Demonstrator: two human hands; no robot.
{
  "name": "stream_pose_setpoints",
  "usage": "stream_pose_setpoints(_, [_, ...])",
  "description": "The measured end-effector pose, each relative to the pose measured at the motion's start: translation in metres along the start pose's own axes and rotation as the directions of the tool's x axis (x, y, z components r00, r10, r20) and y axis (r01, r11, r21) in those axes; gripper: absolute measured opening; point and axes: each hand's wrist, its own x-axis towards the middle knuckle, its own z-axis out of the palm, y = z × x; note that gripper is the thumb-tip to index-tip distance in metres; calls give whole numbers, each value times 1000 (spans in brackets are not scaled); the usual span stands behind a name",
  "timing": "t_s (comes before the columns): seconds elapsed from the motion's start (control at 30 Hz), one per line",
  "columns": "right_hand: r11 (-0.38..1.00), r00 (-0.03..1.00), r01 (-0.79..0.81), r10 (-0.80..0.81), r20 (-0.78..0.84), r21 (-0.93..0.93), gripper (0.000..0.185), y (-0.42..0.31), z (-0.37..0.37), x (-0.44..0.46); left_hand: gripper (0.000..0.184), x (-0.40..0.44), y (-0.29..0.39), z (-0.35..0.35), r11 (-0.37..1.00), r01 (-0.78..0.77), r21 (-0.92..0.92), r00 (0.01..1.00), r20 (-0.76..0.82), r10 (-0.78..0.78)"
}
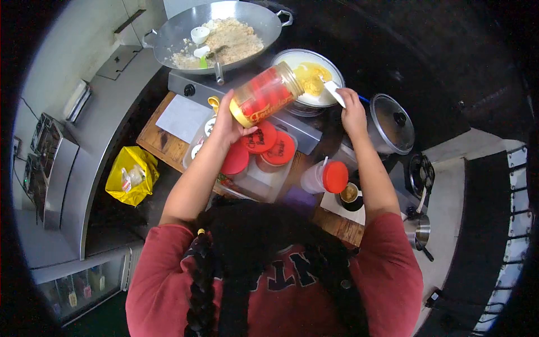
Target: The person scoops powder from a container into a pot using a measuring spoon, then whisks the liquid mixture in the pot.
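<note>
The jar (264,95) is tilted over the near left edge of the pan (298,51), its open mouth aimed at the yellow mass (312,80) lying on the white contents. The left hand (225,124) is closed around the jar's lower end, near the gold band. The right hand (353,115) pinches a white scoop (336,94) between thumb and fingers, its far end beside the jar's mouth. The jar looks rigid and smooth-walled, likely light to moderate in weight; whether it is glass or plastic, and how much is left inside, I cannot tell. Any powder or moisture on the wall would make it slippery, and glass would chip or crack if knocked on the rim. The best hold seems to be 1 hand wrapped round the lower body, fingers and thumb on opposite sides, clear of the mouth. The scoop looks stiff and very light, easiest to steer by its near end. Below the jar, 3 red lids (260,138) sit in the clear tub (267,189); the wok (224,35) stands beyond, to the left.
</note>
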Motion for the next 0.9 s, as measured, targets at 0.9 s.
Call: stream_pose_setpoints(0.9, [72, 687, -682, 402, 605, 728, 37, -75, -47, 29, 65, -6, -21, 40, 998, 33, 59, 987, 152, -42])
